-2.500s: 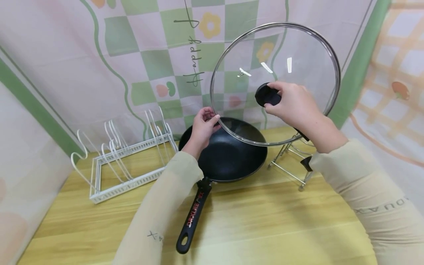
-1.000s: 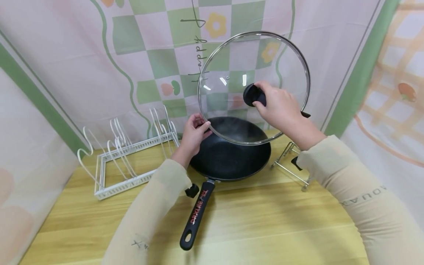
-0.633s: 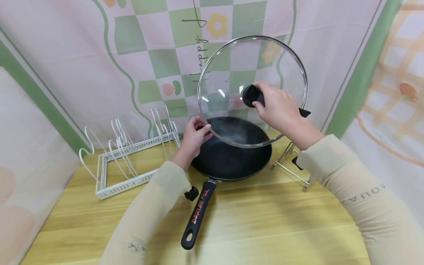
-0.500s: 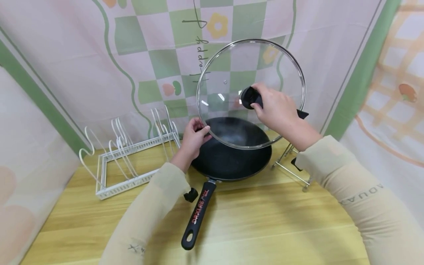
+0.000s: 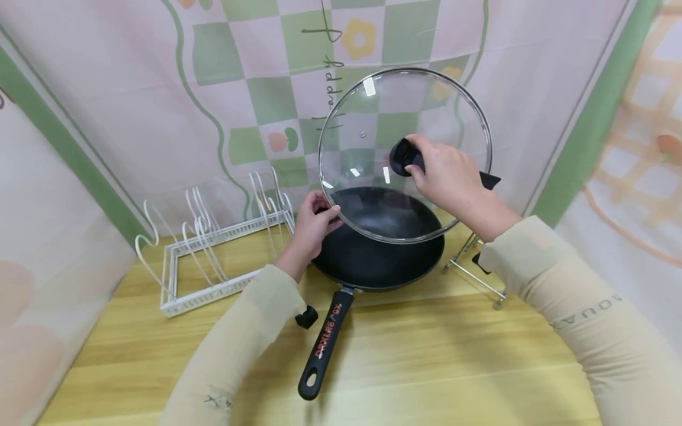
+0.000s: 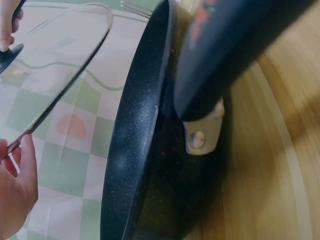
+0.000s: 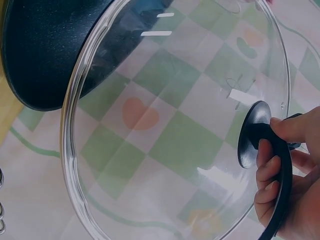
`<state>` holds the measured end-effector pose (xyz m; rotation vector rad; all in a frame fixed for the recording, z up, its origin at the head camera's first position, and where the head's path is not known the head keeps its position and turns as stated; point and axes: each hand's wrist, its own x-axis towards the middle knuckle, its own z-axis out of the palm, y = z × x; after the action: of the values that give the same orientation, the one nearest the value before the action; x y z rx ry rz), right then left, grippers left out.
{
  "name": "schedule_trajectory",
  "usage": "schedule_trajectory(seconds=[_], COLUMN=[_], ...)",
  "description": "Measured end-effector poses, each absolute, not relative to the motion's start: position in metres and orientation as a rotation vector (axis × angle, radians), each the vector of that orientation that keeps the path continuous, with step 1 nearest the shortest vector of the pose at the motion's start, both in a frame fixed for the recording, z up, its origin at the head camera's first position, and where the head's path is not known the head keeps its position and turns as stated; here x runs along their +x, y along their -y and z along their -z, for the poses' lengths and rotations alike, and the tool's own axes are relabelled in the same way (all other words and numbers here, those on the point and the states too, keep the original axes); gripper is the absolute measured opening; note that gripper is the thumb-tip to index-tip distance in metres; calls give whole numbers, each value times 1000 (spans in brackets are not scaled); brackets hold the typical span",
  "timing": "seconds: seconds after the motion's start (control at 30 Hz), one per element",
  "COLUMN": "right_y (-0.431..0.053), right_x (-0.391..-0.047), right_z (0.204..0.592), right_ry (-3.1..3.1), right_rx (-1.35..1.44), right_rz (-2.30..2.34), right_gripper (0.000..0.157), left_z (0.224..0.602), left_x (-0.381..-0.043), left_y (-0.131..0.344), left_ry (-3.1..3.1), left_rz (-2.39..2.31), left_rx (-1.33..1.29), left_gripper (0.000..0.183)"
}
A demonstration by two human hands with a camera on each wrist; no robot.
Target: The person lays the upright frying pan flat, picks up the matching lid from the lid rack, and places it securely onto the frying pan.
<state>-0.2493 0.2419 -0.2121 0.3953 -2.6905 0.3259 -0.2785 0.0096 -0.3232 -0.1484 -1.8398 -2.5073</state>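
A large glass lid [image 5: 373,133] with a steel rim is tilted up on edge above a black frying pan [image 5: 373,266]. My right hand [image 5: 450,177] grips the lid's black knob [image 5: 406,157]; the right wrist view shows the fingers [image 7: 267,172] curled at its handle part. At the lid's lower left rim, my left hand [image 5: 313,228] pinches the edge between thumb and fingers, also visible in the left wrist view [image 6: 17,195]. The pan sits on the table with its long black handle [image 5: 326,349] pointing toward me. Its inside looks bare and dark, partly seen through the glass.
A white wire rack [image 5: 208,290] with upright loops stands left of the pan. To the right is a small metal wire stand [image 5: 476,279], partly hidden by my right arm. A checkered cloth [image 5: 272,100] hangs behind the wooden table [image 5: 426,361].
The lid has come left and down over the pan, both hands keeping their hold on it. During the last half second it has hardly moved, while the head view has shifted slightly.
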Motion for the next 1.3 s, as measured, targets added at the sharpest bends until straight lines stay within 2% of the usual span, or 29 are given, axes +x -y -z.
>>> schedule_trajectory(seconds=[0.53, 1.0, 1.3], right_y=[-247, -239, -239], right_x=[-254, -261, -265], right_z=[217, 215, 213], right_ry=[2682, 2718, 2801], right_rx=[445, 465, 431], right_rz=[-295, -252, -244], right_gripper=[52, 51, 53], left_z=[321, 315, 317], left_x=[-268, -265, -263], left_y=[-5, 4, 5], left_ry=[1850, 1805, 1807], left_rz=[2541, 2581, 2607], left_rx=[-204, -64, -77], left_gripper=[22, 32, 33])
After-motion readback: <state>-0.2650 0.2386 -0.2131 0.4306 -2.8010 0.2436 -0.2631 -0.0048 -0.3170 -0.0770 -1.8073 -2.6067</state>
